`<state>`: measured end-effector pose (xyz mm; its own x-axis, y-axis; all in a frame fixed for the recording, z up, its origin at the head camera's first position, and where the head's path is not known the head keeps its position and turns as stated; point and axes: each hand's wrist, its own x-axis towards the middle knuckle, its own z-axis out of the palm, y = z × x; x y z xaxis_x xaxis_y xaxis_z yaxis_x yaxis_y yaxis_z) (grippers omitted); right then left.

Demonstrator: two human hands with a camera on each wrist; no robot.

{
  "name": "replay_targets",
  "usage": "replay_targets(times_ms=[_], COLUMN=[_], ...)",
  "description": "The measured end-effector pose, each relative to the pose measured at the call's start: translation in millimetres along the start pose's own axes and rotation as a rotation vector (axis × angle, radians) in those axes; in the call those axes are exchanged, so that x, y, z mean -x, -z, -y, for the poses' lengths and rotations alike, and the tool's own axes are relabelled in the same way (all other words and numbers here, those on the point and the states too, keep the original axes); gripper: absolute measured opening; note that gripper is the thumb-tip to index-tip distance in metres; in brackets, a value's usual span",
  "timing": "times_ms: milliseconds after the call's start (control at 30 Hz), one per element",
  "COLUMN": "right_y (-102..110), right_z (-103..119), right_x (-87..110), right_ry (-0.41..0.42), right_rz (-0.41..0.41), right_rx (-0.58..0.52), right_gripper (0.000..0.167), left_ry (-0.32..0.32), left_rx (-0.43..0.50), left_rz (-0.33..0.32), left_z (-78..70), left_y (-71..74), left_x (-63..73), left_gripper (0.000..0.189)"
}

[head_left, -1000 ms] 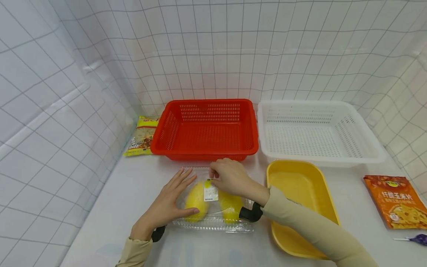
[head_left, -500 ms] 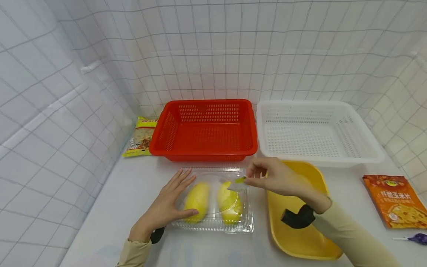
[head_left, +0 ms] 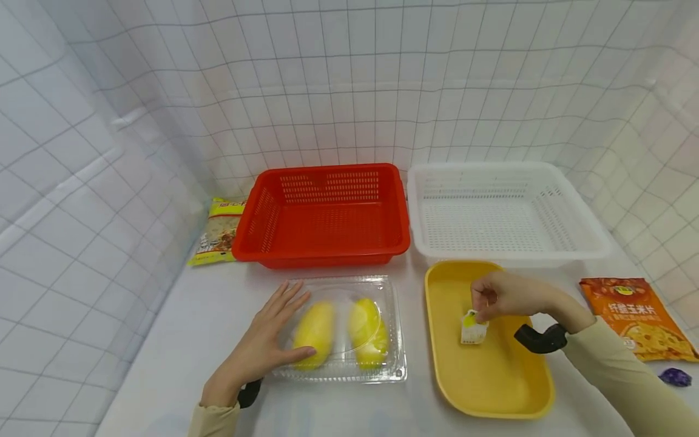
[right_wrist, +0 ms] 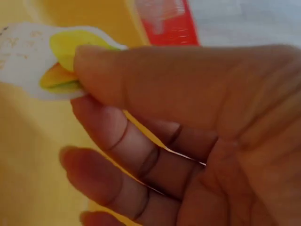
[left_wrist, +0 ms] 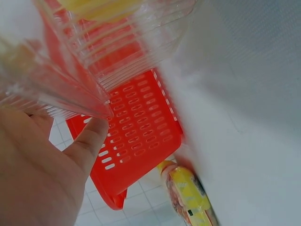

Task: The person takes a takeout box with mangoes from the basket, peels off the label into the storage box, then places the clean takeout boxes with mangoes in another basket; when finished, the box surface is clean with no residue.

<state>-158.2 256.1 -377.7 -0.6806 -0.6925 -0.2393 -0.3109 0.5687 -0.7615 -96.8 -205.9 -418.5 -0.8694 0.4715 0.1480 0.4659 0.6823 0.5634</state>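
In the head view a clear plastic clamshell box (head_left: 349,370) holds two yellow mangoes, a left mango (head_left: 315,340) and a right mango (head_left: 368,334). My left hand (head_left: 267,340) rests on the box's left side with fingers spread and straight. Its thumb (left_wrist: 89,141) touches the box's ridged edge in the left wrist view. Over the yellow tray (head_left: 491,388), my right hand (head_left: 510,295) pinches a small white label (head_left: 472,331) between thumb and forefinger. A printed mango picture shows on the label (right_wrist: 28,61) in the right wrist view; the other fingers are loosely bent.
A red basket (head_left: 322,250) and a white basket (head_left: 513,255) stand side by side at the back. A yellow food packet (head_left: 218,233) lies left of the red one. At right lie an orange corn-flake packet (head_left: 636,318) and a purple-wrapped item (head_left: 675,377).
My right hand has pulled the label off the box lid and carried it right, over the yellow tray. The left hand stays on the box. The head view has shifted slightly.
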Motion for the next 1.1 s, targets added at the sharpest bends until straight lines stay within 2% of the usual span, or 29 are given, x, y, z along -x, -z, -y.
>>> replay_targets(times_ms=[100, 300, 500, 667, 733, 833, 967, 1033, 1100], right_y=[-9.6, -26.2, -36.2, -41.9, -41.1, -29.5, 8.7, 33.1, 58.0], right_z=[-9.3, -15.2, -15.9, -16.0, -15.0, -11.9, -7.7, -10.1, -15.3], right_x=[-7.2, -17.6, -20.1, -18.8, -15.9, -6.8, 14.8, 27.9, 40.6], right_ry=[0.001, -0.047, -0.103, -0.115, -0.112, -0.085, -0.003, 0.032, 0.025], right_rz=[0.006, -0.065, -0.126, -0.185, -0.186, -0.137, -0.117, -0.18, -0.287], right_rx=[0.049, 0.229, 0.313, 0.381, 0.385, 0.34, 0.194, 0.117, 0.029], right_gripper=[0.017, 0.023, 0.026, 0.027, 0.025, 0.025, 0.025, 0.02, 0.018], left_ry=[-0.017, -0.032, -0.006, -0.006, -0.014, -0.021, -0.014, -0.008, -0.003], left_rx=[0.004, 0.012, 0.017, 0.023, 0.024, 0.028, 0.04, 0.042, 0.041], left_rz=[-0.008, -0.011, 0.002, 0.0, -0.004, -0.007, -0.009, -0.009, -0.011], left_z=[1.3, 2.5, 3.0, 2.1, 2.1, 2.2, 1.6, 1.2, 0.9], left_y=[0.5, 1.4, 1.3, 1.4, 1.3, 0.8, 0.2, -0.1, -0.2], left_x=[0.2, -0.4, -0.1, -0.1, -0.3, -0.4, 0.0, 0.3, 0.9], left_gripper=[0.093, 0.093, 0.094, 0.094, 0.094, 0.094, 0.094, 0.094, 0.094])
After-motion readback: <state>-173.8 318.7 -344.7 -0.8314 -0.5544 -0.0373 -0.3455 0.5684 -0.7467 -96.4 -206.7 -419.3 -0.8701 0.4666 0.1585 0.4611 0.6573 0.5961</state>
